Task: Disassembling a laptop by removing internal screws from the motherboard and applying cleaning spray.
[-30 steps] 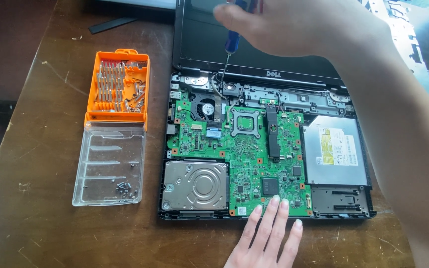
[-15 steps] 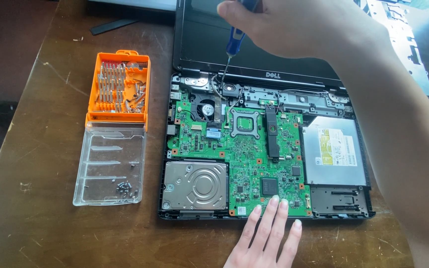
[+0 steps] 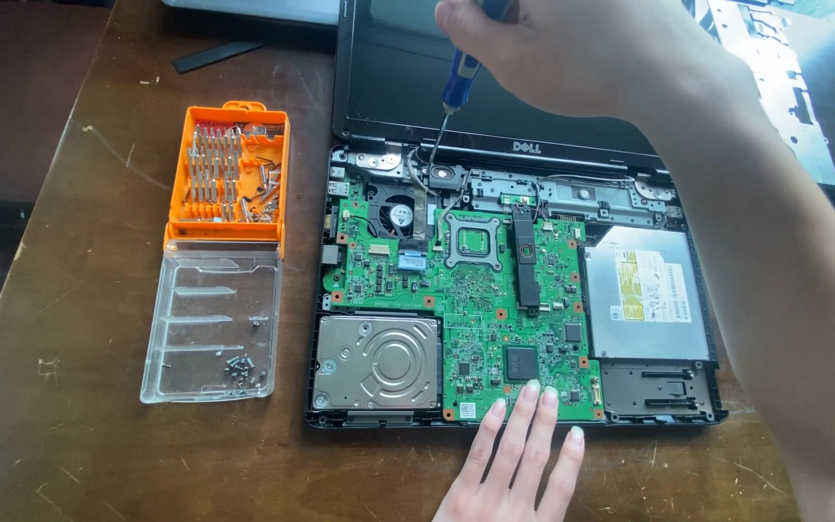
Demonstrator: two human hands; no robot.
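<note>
An opened black laptop (image 3: pixel 710 391) lies on a wooden table with its green motherboard (image 3: pixel 485 300) bare. My right hand (image 3: pixel 582 53) is shut on a blue-handled screwdriver (image 3: pixel 461 85). Its tip points down at the small black part (image 3: pixel 445 176) by the left hinge, above the fan (image 3: pixel 398 213). My left hand (image 3: pixel 519 464) rests flat, fingers apart, on the front edge of the board, holding nothing. A silver hard drive (image 3: pixel 376 362) sits at the front left and a silver optical drive (image 3: pixel 645 304) at the right.
Left of the laptop lies an orange bit case (image 3: pixel 229 179) with several bits. Its clear lid (image 3: pixel 210 329) is folded open and holds several small screws (image 3: pixel 239 367). The dark screen (image 3: pixel 388 87) stands up behind. A grey panel (image 3: pixel 775 77) lies at the back right.
My right hand and the screwdriver have shifted very slightly to the right at the same spot. My left hand has stayed still.
</note>
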